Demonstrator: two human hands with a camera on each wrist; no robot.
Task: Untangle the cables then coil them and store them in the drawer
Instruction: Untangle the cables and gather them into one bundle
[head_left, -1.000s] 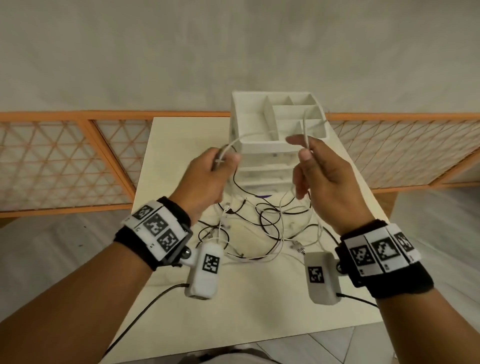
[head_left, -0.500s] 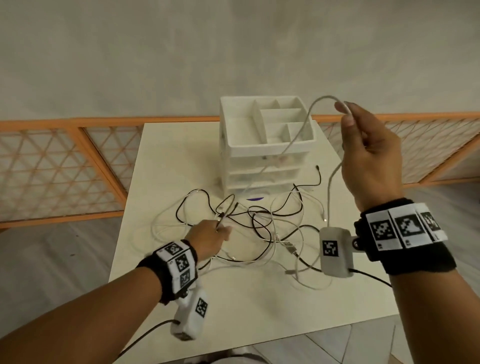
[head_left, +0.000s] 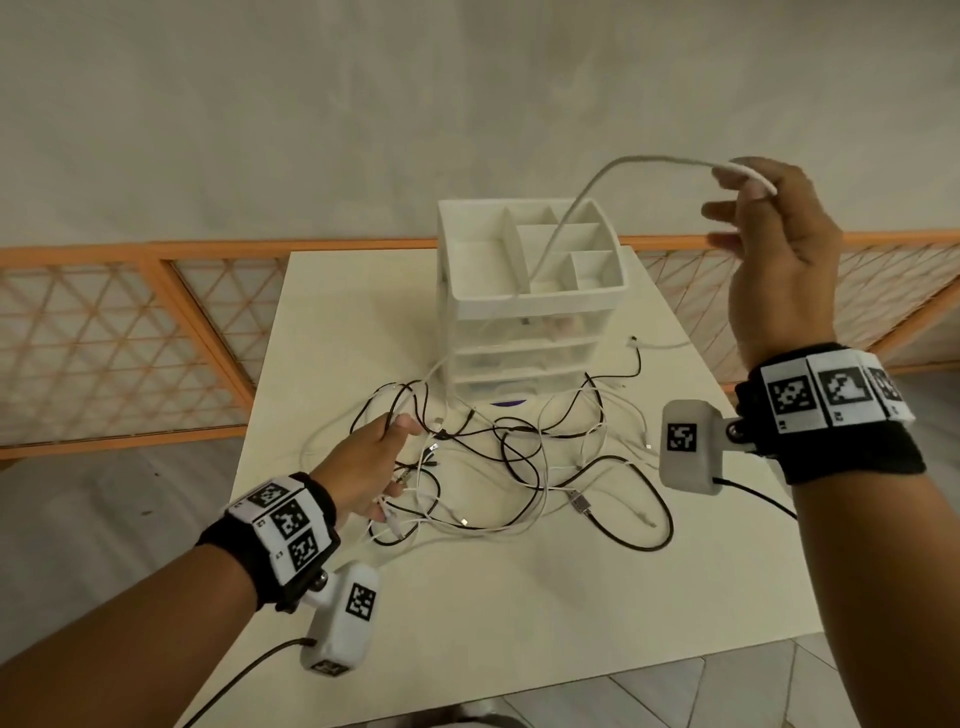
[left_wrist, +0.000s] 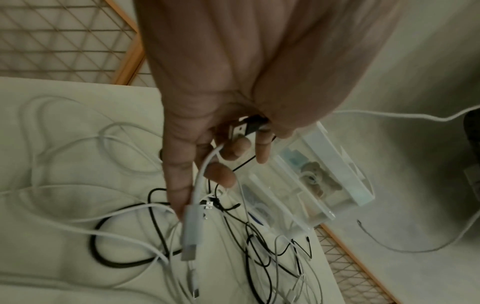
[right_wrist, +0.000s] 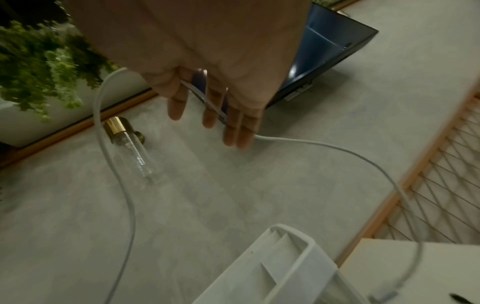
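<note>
A white cable was held raised in the right hand, arching down past the drawer unit at the table's far edge. The cable tangle lay mid-table – plugs were gripped by the left hand – with the near edge left bare.

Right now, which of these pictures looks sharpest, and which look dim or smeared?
Head view: brightest and sharpest, edges bowed by the wide lens. Left wrist view: dim, tangled black and white cables slightly smeared. Right wrist view: dim, raised thin white cable soft.
</note>
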